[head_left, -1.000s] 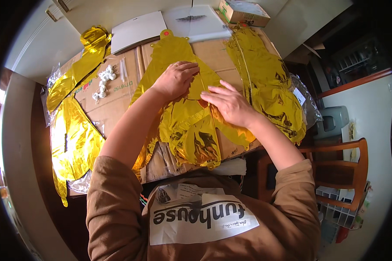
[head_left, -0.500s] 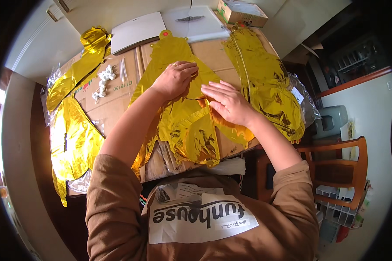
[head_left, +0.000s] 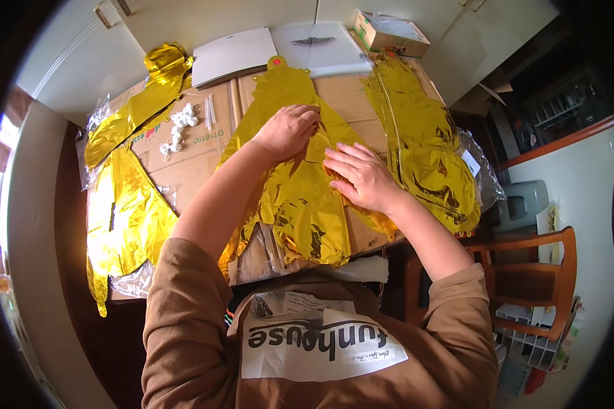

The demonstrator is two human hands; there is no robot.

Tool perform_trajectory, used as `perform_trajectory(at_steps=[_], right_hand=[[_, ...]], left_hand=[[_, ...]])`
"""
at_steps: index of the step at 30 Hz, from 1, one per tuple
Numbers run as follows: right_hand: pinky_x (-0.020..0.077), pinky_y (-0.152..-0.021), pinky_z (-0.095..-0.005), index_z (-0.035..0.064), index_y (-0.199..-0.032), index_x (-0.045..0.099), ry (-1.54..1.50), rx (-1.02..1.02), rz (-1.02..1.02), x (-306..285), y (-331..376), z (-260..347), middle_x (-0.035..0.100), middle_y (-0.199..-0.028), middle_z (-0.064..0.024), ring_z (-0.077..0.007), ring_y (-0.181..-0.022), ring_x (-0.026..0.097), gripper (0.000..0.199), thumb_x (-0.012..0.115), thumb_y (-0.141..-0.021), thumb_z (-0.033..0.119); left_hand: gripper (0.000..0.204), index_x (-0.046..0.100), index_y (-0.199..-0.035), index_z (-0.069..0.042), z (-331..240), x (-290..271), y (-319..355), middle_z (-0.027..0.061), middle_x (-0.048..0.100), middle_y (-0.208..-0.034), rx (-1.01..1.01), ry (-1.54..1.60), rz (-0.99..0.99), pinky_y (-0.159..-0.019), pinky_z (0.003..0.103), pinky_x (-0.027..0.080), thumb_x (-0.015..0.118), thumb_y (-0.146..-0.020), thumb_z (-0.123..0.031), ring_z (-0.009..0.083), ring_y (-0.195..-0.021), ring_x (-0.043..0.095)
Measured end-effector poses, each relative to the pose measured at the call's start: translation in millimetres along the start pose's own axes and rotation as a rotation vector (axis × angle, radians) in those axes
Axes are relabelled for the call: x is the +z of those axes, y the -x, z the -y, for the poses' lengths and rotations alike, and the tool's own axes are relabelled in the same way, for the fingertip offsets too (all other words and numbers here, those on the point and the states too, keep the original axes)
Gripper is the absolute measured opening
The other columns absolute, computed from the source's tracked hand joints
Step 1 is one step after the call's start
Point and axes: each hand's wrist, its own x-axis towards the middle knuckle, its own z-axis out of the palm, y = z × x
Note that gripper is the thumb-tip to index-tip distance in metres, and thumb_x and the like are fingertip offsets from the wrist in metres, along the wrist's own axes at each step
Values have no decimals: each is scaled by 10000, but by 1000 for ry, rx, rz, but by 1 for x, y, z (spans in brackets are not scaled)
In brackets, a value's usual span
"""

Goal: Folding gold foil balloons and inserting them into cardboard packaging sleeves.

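A flat gold foil balloon [head_left: 274,88], narrow at its far end with a reddish dot on the tab, lies at the middle of the cardboard. My left hand [head_left: 288,133] is closed over its middle, fingers curled and pressed together on a fold of foil; the fingertips are partly hidden. Just to the right and nearer, my right hand [head_left: 363,178] lies palm down on the same balloon, its fingers stretched out flat. Foil folded toward me hangs close to the near edge of the cardboard.
More gold foil balloons lie at the left [head_left: 126,211] and right [head_left: 419,136]. White tangled pieces [head_left: 179,129] rest beside thin clear sticks [head_left: 209,113]. Behind are a white board [head_left: 232,58], a clear sheet [head_left: 320,54] and an open box [head_left: 392,35]. A wooden chair [head_left: 525,273] stands right.
My left hand's fingers have curled in on the foil. The folded near part of the balloon has shifted and looks smoother. My right hand stays flat beside it; the whole view has shifted slightly.
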Motion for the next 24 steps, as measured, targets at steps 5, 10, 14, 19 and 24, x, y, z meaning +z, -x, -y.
perform_trajectory(at_steps=[5, 10, 14, 19, 24], right_hand=[[390, -1139, -492, 99, -1277, 660, -20, -8, 4, 0, 1, -3, 623, -1396, -90, -315, -1352, 522, 427, 724, -909, 306], [394, -1141, -474, 99, -1315, 646, -201, 57, -39, -2, -4, -7, 624, -1393, -103, -318, -1338, 538, 442, 721, -921, 286], [398, -1141, -460, 90, -1297, 655, -268, 52, -122, 0, -4, -7, 644, -1363, -120, -302, -1314, 561, 411, 705, -937, 281], [387, -1150, -473, 78, -1214, 713, -39, 9, -85, 7, 0, -11, 659, -1353, -88, -301, -1311, 568, 342, 722, -919, 249], [375, -1156, -495, 80, -1172, 736, 30, -21, -75, 2, -2, -7, 683, -1316, -73, -295, -1307, 572, 315, 730, -910, 256]], left_hand=[[215, 683, -1107, -74, -1, -3, -2, 82, 689, -1227, 13, -72, 11, -1042, 420, 447, 618, -929, -175, 294, -1189, 612], [220, 701, -1106, -44, -2, -5, 0, 100, 700, -1208, 65, -89, -30, -1022, 436, 466, 645, -912, -130, 303, -1174, 625], [251, 702, -1138, -88, 0, -3, 2, 60, 691, -1248, 15, -104, 7, -1067, 421, 429, 623, -916, -176, 264, -1223, 601], [248, 704, -1144, -95, -3, -3, 2, 48, 690, -1255, 7, -119, 20, -1059, 415, 430, 618, -930, -185, 251, -1233, 598], [227, 716, -1123, -90, -6, -5, 2, 57, 696, -1246, 24, -138, -4, -1010, 418, 456, 653, -917, -164, 264, -1209, 614]])
